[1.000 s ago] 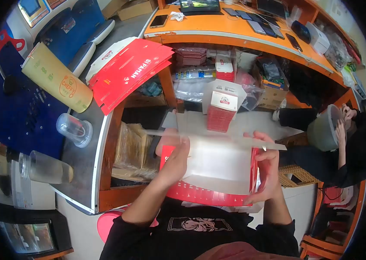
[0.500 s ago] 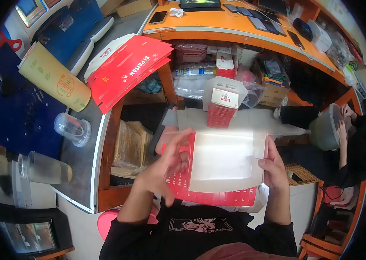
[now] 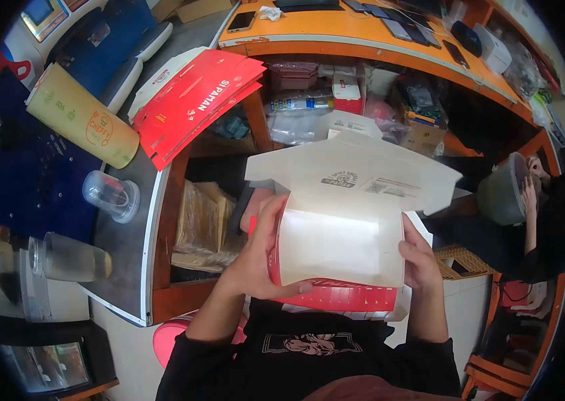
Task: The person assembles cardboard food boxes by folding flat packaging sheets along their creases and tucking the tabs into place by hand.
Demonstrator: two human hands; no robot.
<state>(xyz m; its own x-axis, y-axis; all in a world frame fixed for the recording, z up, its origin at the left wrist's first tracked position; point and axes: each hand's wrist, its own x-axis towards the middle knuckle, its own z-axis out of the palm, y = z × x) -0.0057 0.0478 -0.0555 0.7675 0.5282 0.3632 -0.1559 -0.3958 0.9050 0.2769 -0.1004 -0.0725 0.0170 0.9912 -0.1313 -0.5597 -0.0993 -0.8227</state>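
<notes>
A paper food box (image 3: 336, 248), white inside and red outside, is held in front of my chest with its top facing me. Its printed white lid flap (image 3: 389, 180) stands raised at the far side. My left hand (image 3: 255, 260) wraps round the left wall, thumb along the near edge. At the right wall, my right hand (image 3: 421, 257) grips with the thumb at the rim and the other fingers mostly hidden. Below the box, flat red printed cardboard (image 3: 346, 299) lies over my lap.
More flat red box sheets (image 3: 195, 100) lie on the grey counter (image 3: 132, 267) at left, near a yellow cup (image 3: 85, 117) and a clear plastic cup (image 3: 112, 195). Phones lie on the orange desk (image 3: 336, 33). At right, another person holds a bucket (image 3: 501, 190).
The box's lid flap has swung up into view, covering most of the stack of boxes behind. My left hand has gone from loosely spread fingers to gripping the left wall.
</notes>
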